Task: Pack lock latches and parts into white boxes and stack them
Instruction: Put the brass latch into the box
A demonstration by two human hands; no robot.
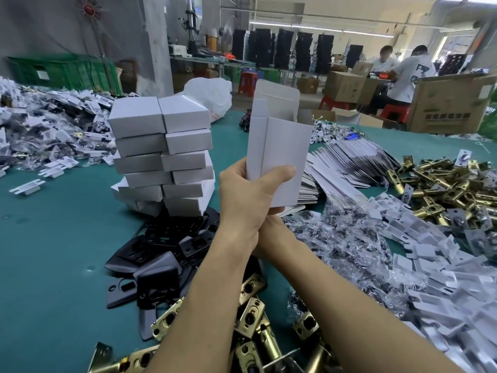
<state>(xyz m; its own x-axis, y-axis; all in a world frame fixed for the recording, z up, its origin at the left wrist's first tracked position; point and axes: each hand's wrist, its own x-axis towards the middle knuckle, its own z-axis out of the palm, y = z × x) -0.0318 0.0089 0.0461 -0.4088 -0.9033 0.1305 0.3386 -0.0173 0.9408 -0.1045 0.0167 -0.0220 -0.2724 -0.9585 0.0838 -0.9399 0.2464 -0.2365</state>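
Note:
My left hand (248, 191) grips an upright white box (281, 146) by its lower part, thumb across the front; the box's top flap stands open. My right hand (273, 228) sits directly under the box, its fingers mostly hidden behind my left wrist. Left of the box stands a leaning double stack of closed white boxes (161, 152). Black strike plates (161, 246) lie below the stack. Brass latches (255, 332) lie under my forearms, and more brass latches (443, 189) are heaped at the right.
Flat box blanks (349, 162) fan out right of the held box. Bagged small parts (349, 238) and white card inserts (443, 278) cover the right side of the green table (53, 238). Another bagged pile (40, 125) lies far left. Cartons (451, 103) and seated people sit behind.

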